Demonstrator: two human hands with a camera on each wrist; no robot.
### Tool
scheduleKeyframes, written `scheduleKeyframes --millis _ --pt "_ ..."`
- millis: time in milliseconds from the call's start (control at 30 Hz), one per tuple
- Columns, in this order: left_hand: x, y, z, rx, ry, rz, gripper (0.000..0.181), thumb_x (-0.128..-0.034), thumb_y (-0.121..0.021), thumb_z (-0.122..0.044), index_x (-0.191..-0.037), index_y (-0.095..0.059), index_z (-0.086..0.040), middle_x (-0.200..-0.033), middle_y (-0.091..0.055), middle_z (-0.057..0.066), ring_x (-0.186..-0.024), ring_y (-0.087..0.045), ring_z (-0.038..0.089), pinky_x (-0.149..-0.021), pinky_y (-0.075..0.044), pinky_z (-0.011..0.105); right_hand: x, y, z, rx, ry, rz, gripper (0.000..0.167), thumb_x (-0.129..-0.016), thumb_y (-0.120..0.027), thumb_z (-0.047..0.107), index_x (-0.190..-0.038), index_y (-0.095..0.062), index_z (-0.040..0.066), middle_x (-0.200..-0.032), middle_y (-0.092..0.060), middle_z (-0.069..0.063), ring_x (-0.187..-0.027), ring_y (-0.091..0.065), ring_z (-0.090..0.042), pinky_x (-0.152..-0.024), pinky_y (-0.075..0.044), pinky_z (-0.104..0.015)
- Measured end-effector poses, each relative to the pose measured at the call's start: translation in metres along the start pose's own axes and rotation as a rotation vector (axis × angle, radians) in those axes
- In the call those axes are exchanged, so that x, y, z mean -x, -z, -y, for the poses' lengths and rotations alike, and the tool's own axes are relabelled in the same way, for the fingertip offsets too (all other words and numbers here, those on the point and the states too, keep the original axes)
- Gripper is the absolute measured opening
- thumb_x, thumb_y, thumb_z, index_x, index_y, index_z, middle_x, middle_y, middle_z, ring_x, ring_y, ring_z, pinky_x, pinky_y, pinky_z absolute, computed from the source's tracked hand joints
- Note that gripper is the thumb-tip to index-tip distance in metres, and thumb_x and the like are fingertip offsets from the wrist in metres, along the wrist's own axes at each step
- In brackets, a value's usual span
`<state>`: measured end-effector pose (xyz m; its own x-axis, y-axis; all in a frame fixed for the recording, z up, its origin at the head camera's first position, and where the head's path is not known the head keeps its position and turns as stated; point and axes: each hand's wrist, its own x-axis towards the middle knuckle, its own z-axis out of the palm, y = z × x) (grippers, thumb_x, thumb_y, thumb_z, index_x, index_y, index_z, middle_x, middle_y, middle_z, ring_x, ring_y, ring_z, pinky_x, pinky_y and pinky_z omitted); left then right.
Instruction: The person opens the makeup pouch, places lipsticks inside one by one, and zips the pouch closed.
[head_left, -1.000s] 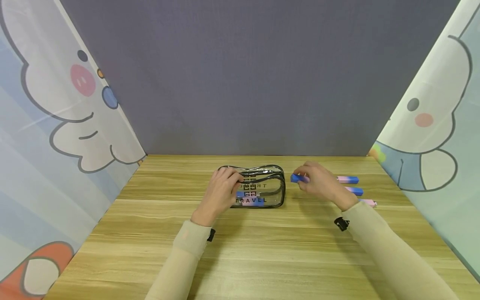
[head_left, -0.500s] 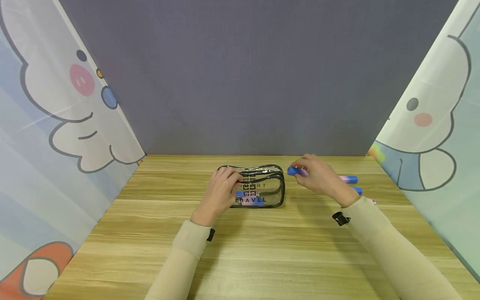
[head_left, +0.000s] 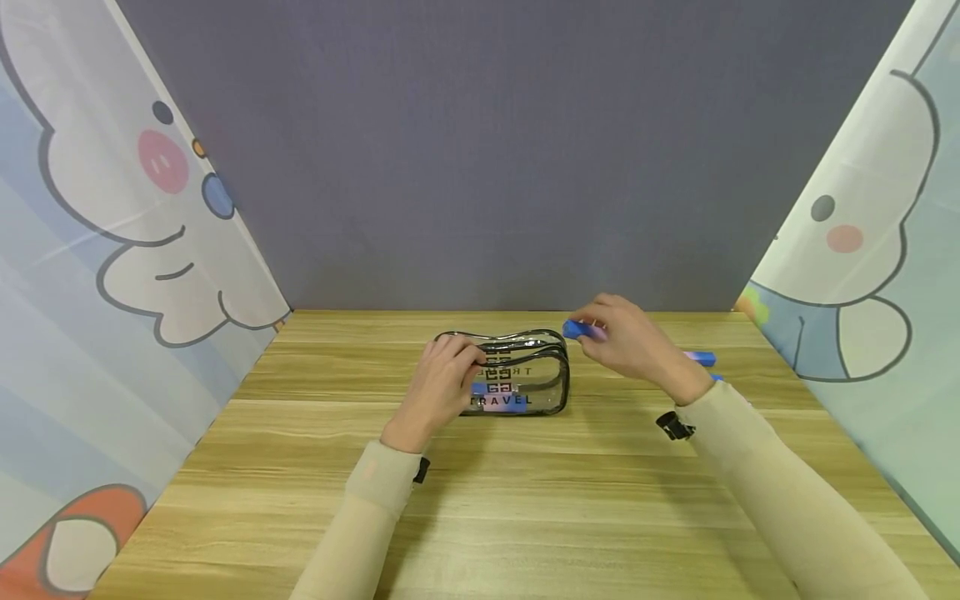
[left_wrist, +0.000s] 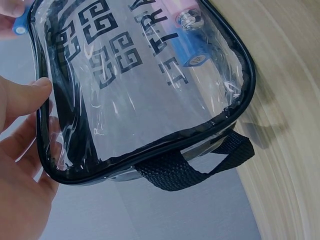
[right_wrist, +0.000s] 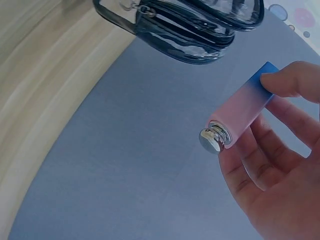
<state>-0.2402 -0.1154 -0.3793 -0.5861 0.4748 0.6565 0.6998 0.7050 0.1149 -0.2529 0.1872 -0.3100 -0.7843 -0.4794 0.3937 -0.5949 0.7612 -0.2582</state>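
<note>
head looks forward, down; wrists close; sharing pouch [head_left: 525, 375]

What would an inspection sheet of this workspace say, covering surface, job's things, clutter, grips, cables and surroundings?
Surface: wood-grain table.
Job's things: clear pouch marked TRAVEL, standing; at least two blue-and-pink tubes inside; loose tubes on the right, partly hidden by the right arm.
Clutter: nothing seen.
Grips: left grip holds the pouch's upper edge; right grip pinches a silver-ended tube outside the pouch.
Cables: nothing seen.
Surroundings: grey panel behind; cartoon-printed panels on both sides.
</note>
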Motion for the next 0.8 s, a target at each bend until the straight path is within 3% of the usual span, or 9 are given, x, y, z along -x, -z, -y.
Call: scheduleKeyframes --millis 800 --pt "0.000 0.001 0.001 -0.006 -0.005 -0.001 0.017 -0.0874 -0.075 0.005 -0.097 -0.072 -0.009 -0.102 -0.067 0.005 -0.094 -0.058 0.025 -0.079 -0.044 0.039 -0.027 0.004 0.034 -0.117 0.036 -0.044 0.029 -0.090 -0.069 0.010 -0.117 -0.073 0.004 -0.100 -0.065 -0.006 -0.084 -0.055 -0.020 -0.072 -0.047 -0.036"
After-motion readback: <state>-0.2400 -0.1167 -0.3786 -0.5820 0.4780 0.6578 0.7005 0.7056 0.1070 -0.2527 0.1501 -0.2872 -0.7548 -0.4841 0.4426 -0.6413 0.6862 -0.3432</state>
